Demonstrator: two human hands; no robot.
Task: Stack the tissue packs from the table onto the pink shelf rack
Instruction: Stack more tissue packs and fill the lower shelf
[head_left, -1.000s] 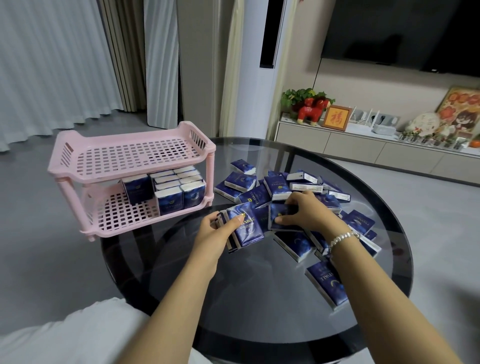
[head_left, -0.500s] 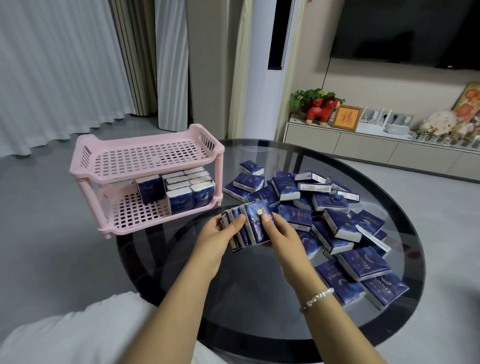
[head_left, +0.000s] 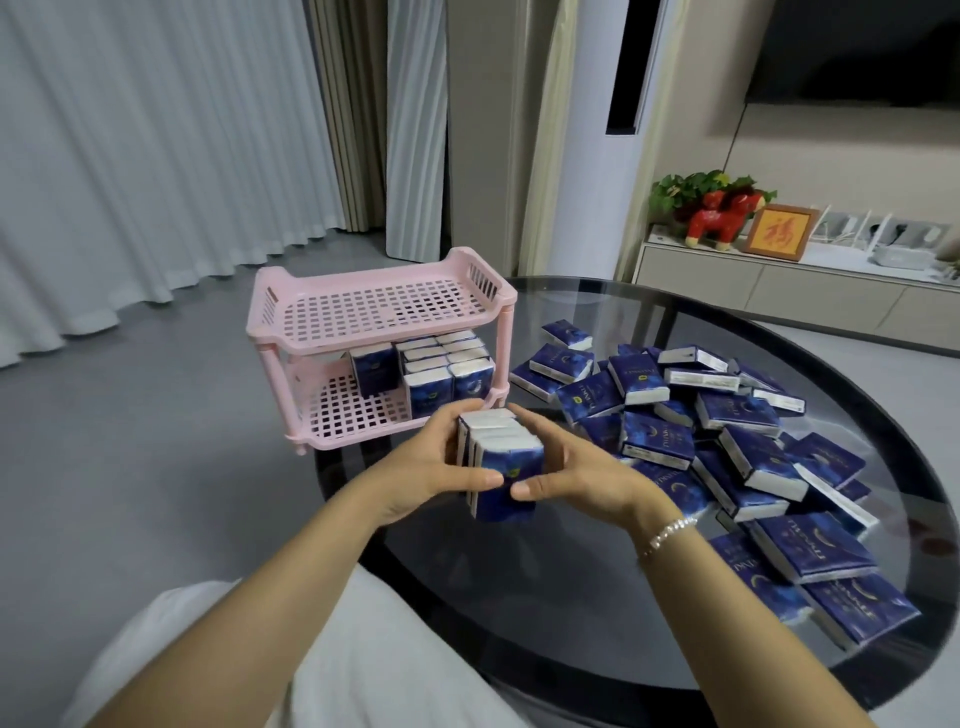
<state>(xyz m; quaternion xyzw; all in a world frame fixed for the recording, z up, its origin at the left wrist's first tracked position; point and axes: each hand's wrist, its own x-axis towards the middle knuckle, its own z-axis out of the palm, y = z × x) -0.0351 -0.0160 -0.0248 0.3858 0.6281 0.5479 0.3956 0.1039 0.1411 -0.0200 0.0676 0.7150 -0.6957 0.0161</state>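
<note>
Head view: the left hand (head_left: 415, 467) and right hand (head_left: 576, 475) now clasp a squared bundle of tissue packs (head_left: 498, 457), lifted off the glass bench (head_left: 597, 597), just before the pink shelf rack (head_left: 374, 312); shelving looks next.

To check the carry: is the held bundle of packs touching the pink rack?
Cannot tell: in the head view the bundle of tissue packs overlaps the pink shelf rack.

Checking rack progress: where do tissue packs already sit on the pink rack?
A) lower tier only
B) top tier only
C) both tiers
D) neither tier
A: packs stand on the pink rack's lower tier, while its top tier holds none.
</note>
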